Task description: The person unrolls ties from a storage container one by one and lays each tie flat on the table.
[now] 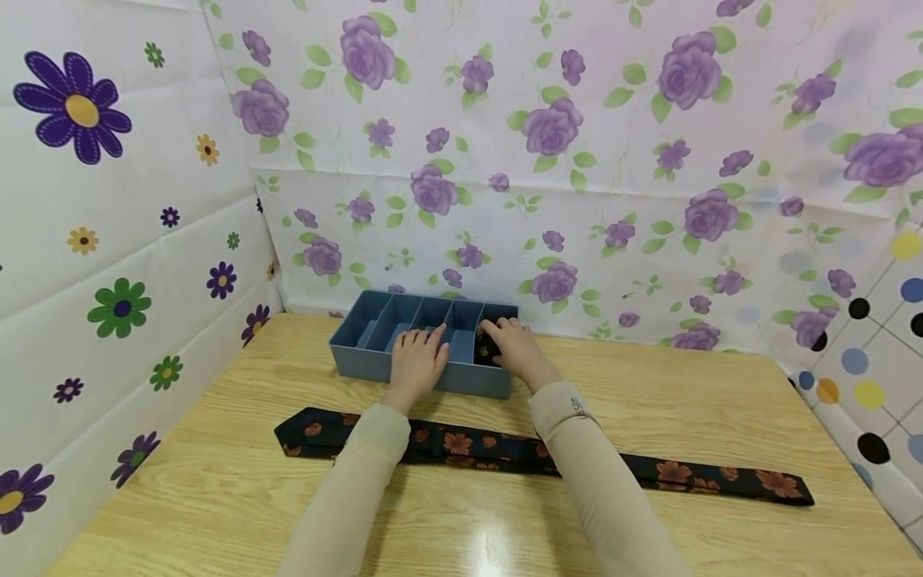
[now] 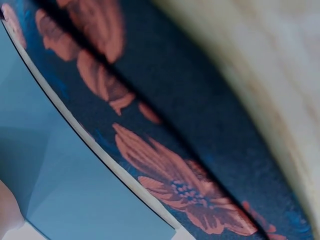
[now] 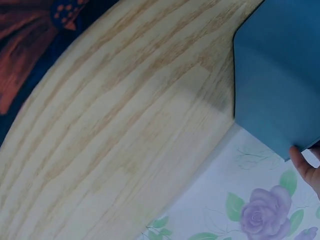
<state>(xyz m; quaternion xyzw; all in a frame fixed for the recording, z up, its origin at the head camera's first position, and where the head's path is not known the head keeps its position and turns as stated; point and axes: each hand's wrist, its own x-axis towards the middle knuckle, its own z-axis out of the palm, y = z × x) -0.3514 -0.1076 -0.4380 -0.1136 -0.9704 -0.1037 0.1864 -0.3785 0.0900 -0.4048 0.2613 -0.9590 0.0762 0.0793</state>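
Observation:
A blue-grey divided box (image 1: 418, 383) stands at the back of the table against the flowered cloth. My left hand (image 1: 418, 365) lies over its front rim, with fingertips reaching over the middle compartments. Over the rightmost compartment is my right hand (image 1: 521, 349), its fingers bent down beside a dark patterned bundle (image 1: 485, 350). The hand hides part of that bundle, and whether it grips it does not show. A dark necktie with orange flowers (image 1: 456, 443) stretches across the table in front of the box, under both forearms. Its flowers appear close up in the left wrist view.
The wooden table (image 1: 692, 401) backs onto a purple-flowered cloth (image 1: 598, 200). Another flowered cloth (image 1: 159, 288) hangs along the left side. Dotted cloth (image 1: 876, 385) borders the table on the right. Box compartments left of the dark bundle show bare floors.

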